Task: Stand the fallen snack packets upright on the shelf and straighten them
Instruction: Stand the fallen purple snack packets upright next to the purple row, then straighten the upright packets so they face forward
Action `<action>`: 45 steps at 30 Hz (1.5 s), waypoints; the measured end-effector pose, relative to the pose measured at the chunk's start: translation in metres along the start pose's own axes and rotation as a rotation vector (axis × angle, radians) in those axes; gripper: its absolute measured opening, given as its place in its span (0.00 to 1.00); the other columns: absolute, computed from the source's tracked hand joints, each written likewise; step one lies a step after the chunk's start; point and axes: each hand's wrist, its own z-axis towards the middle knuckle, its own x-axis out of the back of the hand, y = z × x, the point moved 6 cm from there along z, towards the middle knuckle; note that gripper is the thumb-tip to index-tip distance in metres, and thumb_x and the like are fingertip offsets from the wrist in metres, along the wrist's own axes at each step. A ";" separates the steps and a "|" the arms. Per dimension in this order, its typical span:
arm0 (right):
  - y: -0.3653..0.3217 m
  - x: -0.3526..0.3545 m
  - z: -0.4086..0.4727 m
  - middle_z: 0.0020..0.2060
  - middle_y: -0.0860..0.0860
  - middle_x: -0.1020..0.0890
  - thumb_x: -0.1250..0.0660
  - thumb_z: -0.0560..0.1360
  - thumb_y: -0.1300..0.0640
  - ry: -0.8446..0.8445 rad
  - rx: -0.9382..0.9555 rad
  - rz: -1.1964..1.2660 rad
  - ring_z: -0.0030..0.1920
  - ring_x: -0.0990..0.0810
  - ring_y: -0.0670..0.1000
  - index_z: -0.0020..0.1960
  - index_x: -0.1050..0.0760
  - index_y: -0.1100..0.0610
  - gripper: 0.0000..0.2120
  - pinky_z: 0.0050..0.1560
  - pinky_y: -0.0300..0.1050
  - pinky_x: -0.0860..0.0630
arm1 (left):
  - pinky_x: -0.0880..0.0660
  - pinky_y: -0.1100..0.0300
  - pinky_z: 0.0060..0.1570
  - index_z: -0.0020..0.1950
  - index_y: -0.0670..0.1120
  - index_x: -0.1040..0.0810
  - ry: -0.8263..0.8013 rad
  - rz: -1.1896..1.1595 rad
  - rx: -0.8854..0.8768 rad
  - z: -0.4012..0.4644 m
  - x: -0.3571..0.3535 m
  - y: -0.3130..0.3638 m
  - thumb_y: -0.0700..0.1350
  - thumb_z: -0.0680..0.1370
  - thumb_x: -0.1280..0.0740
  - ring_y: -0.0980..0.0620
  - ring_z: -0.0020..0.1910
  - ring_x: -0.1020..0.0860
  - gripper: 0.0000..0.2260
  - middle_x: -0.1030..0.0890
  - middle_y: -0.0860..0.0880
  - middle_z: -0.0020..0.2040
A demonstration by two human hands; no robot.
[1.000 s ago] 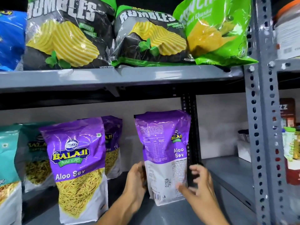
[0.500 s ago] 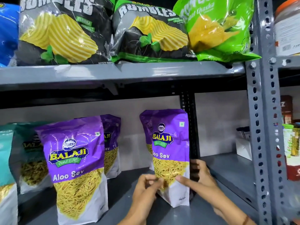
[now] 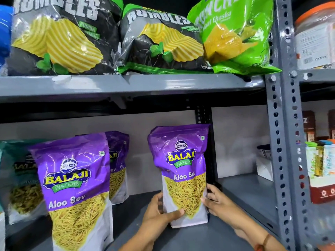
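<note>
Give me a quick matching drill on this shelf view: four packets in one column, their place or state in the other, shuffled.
Things:
1. Aloo Sev packet at right
2. Aloo Sev packet at front left
3. bright green packet
4. teal packet

States:
A. upper shelf, right end
B. far left of lower shelf, partly hidden
C. held upright between both hands
D. standing untouched, nearest the camera

Pairs: 1-C, 2-D, 3-A, 4-B
</note>
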 end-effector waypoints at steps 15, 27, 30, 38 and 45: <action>0.005 -0.007 0.008 0.56 0.41 0.15 0.18 0.60 0.64 -0.157 -0.027 0.027 0.59 0.17 0.44 0.67 0.33 0.49 0.41 0.54 0.35 0.21 | 0.20 0.66 0.47 0.68 0.45 0.29 -0.117 -0.031 0.034 0.002 -0.004 0.001 0.40 0.56 0.18 0.51 0.59 0.18 0.42 0.16 0.48 0.60; -0.001 -0.003 -0.022 0.65 0.46 0.26 0.21 0.66 0.66 -0.216 -0.024 -0.149 0.56 0.20 0.35 0.63 0.34 0.45 0.34 0.53 0.29 0.23 | 0.21 0.66 0.50 0.68 0.47 0.29 -0.149 0.006 0.039 -0.021 -0.003 0.002 0.39 0.60 0.18 0.55 0.57 0.16 0.38 0.15 0.50 0.59; -0.019 -0.003 -0.033 0.72 0.45 0.31 0.19 0.64 0.58 -0.062 0.055 -0.321 0.69 0.29 0.42 0.72 0.44 0.42 0.48 0.70 0.41 0.33 | 0.25 0.62 0.63 0.72 0.48 0.32 -0.134 0.067 0.007 -0.034 -0.007 0.016 0.47 0.57 0.17 0.55 0.65 0.21 0.46 0.20 0.53 0.66; -0.130 -0.092 -0.094 0.73 0.40 0.37 0.31 0.68 0.42 0.422 0.801 -0.528 0.76 0.43 0.40 0.76 0.42 0.48 0.40 0.75 0.34 0.48 | 0.27 0.56 0.67 0.64 0.60 0.25 0.605 0.221 -0.717 -0.112 0.093 0.108 0.52 0.72 0.27 0.55 0.67 0.23 0.21 0.21 0.59 0.65; -0.106 -0.189 -0.046 0.71 0.27 0.48 0.30 0.68 0.37 -0.078 0.536 -0.547 0.71 0.48 0.31 0.74 0.59 0.34 0.46 0.68 0.26 0.50 | 0.42 0.55 0.78 0.76 0.42 0.45 0.875 0.275 -0.558 -0.128 0.203 0.069 0.72 0.60 0.28 0.54 0.76 0.38 0.56 0.41 0.40 0.75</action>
